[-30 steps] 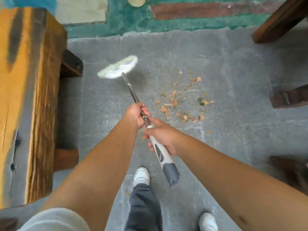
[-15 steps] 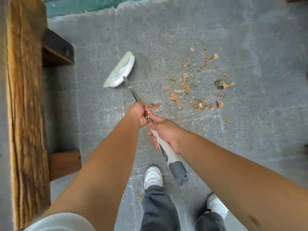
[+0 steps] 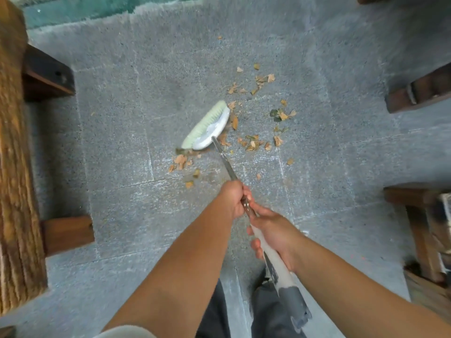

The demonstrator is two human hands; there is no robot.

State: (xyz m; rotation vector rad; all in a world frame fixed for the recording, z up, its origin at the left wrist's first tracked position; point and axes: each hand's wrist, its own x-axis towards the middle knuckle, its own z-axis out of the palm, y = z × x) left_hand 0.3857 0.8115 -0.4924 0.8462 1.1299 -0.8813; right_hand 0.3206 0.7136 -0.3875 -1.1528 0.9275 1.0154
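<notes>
A broom with a white head and pale green bristles (image 3: 207,126) rests on the grey stone floor (image 3: 146,57). Its metal shaft runs down toward me into a white and grey grip. My left hand (image 3: 233,200) grips the metal shaft. Just below it, my right hand (image 3: 274,234) holds the white part of the handle. Dry brown leaf scraps (image 3: 253,142) lie scattered to the right of the broom head. A few more leaf scraps (image 3: 181,161) lie just below the head's lower end.
A long wooden bench (image 3: 14,167) runs along the left edge, with dark legs (image 3: 66,234) jutting onto the floor. Brown wooden furniture legs (image 3: 419,93) stand at the right. A teal painted strip (image 3: 73,8) borders the floor at the top. My dark trousers show at the bottom.
The broom head has swept rightward from the open floor near the bench into the leaf scraps. Some scraps now lie below the head. Both hands kept their hold.
</notes>
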